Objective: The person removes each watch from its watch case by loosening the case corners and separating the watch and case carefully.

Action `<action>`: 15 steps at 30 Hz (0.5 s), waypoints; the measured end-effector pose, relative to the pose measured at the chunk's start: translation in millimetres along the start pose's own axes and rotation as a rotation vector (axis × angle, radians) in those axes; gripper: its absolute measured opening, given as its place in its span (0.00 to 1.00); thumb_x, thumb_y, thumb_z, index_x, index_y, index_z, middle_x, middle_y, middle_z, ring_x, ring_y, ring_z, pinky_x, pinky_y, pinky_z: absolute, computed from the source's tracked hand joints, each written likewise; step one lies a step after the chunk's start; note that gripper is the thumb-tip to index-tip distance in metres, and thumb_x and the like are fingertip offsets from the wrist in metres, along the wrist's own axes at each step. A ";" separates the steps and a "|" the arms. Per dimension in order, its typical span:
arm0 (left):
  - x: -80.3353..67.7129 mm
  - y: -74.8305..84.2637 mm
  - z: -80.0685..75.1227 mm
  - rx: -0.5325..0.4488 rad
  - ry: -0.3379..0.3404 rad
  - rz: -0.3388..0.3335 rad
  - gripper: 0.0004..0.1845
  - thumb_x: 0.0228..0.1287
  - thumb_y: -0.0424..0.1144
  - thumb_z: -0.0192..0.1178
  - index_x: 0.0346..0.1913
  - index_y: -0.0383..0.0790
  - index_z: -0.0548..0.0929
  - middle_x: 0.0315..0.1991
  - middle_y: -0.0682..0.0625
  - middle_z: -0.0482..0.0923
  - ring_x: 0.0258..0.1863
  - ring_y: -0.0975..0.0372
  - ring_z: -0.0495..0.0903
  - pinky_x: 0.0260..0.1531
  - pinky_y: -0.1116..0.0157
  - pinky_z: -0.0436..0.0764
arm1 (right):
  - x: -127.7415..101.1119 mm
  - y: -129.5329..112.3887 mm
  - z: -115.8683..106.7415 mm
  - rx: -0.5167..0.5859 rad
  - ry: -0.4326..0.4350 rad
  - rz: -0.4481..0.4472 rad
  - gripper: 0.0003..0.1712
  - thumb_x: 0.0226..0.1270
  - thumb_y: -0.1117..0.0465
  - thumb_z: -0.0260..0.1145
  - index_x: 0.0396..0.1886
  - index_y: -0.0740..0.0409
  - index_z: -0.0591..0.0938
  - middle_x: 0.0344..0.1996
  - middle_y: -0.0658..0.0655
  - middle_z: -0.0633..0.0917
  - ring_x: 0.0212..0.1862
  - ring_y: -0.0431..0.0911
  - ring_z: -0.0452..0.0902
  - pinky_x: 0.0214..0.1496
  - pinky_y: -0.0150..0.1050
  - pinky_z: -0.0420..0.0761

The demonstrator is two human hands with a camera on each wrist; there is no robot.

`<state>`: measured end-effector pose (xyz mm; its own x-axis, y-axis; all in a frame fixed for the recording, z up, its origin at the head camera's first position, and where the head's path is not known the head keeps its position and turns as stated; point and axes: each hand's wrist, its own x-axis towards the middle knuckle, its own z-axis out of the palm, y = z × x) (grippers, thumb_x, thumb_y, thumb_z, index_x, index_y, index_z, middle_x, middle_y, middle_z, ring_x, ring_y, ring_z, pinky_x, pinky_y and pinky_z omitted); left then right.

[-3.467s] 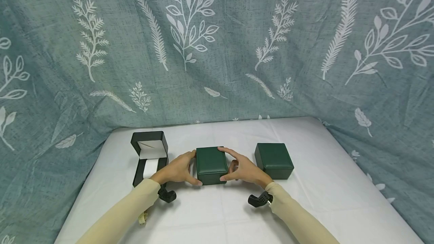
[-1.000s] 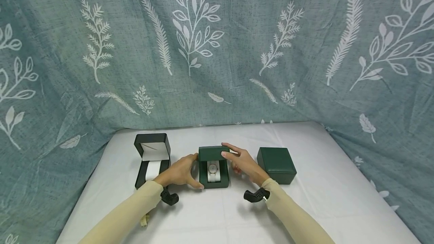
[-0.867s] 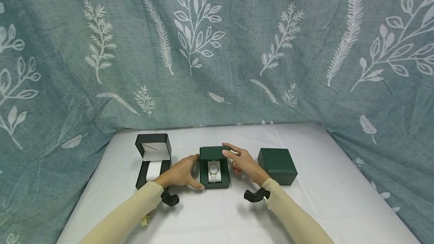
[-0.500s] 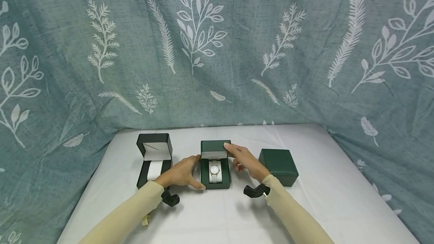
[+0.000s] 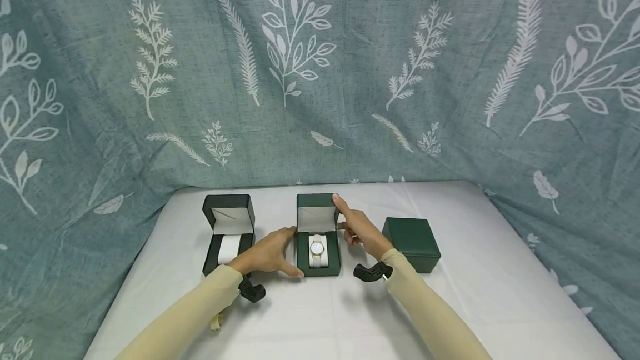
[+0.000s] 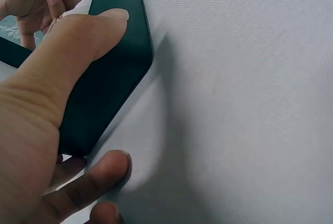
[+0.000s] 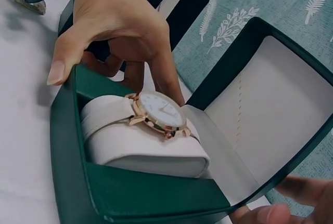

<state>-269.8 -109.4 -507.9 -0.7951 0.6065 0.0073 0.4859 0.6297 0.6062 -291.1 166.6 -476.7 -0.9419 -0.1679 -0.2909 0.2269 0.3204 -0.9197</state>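
Note:
A green watch box (image 5: 320, 272) stands at mid-table with its lid (image 5: 315, 200) raised, showing a pale lining. Inside it, a wristwatch (image 7: 160, 110) with a white dial, rose-gold case and white strap wraps a white cushion (image 7: 145, 154). My left hand (image 5: 270, 251) grips the box's left side, thumb at the front corner and fingers toward the back corner. My right hand (image 5: 364, 231) holds the lid at its right edge, one digit reaching up to the top corner and other fingers by the hinge. The lid's back is hidden.
A black watch box (image 5: 210, 260) with a white cushion stands lid-up at left, partly behind my left wrist. A second green box (image 5: 412, 238), lid down, sits right of my right hand. Near my left sleeve lies a yellowish watch (image 5: 216, 321). A leaf-patterned curtain (image 5: 350, 99) hangs behind the white table.
The middle green box was closed; its lid has swung up and back under my right hand, exposing the wristwatch. My right fingers rose with it. My left hand stays at the box's side.

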 end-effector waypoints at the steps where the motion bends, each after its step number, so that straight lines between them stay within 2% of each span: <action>1: 0.1 -0.2 -0.4 -0.001 -0.001 -0.002 0.67 0.42 0.59 0.84 0.77 0.22 0.59 0.74 0.31 0.63 0.73 0.44 0.65 0.70 0.50 0.66 | 0.1 -0.2 0.1 0.002 0.001 0.002 0.67 0.52 0.10 0.52 0.77 0.54 0.67 0.39 0.72 0.81 0.19 0.44 0.62 0.26 0.38 0.64; 4: 0.7 -1.5 -0.9 -0.003 -0.005 -0.002 0.67 0.43 0.59 0.84 0.77 0.23 0.59 0.74 0.31 0.63 0.74 0.44 0.64 0.70 0.50 0.66 | 0.3 -1.0 0.3 0.006 0.002 0.002 0.66 0.51 0.10 0.51 0.76 0.54 0.67 0.41 0.73 0.81 0.19 0.45 0.61 0.26 0.39 0.63; 10: 3.3 -5.1 -1.6 0.018 -0.011 0.017 0.67 0.44 0.59 0.83 0.77 0.23 0.58 0.75 0.32 0.62 0.74 0.45 0.63 0.71 0.51 0.65 | 0.9 -1.7 1.2 0.028 0.013 0.010 0.66 0.51 0.10 0.52 0.75 0.54 0.69 0.30 0.67 0.80 0.18 0.45 0.61 0.27 0.40 0.61; 15: 3.5 -7.3 -2.6 0.019 -0.010 0.016 0.67 0.43 0.59 0.83 0.77 0.24 0.59 0.74 0.33 0.63 0.74 0.45 0.64 0.70 0.51 0.65 | 2.9 -2.5 3.0 0.038 0.022 0.015 0.66 0.50 0.10 0.52 0.75 0.54 0.69 0.33 0.68 0.81 0.18 0.45 0.62 0.27 0.40 0.62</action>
<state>-277.1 -113.1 -510.2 -0.7837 0.6211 0.0088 0.5051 0.6289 0.5911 -293.7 162.6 -476.0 -0.9434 -0.1429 -0.2993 0.2499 0.2871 -0.9247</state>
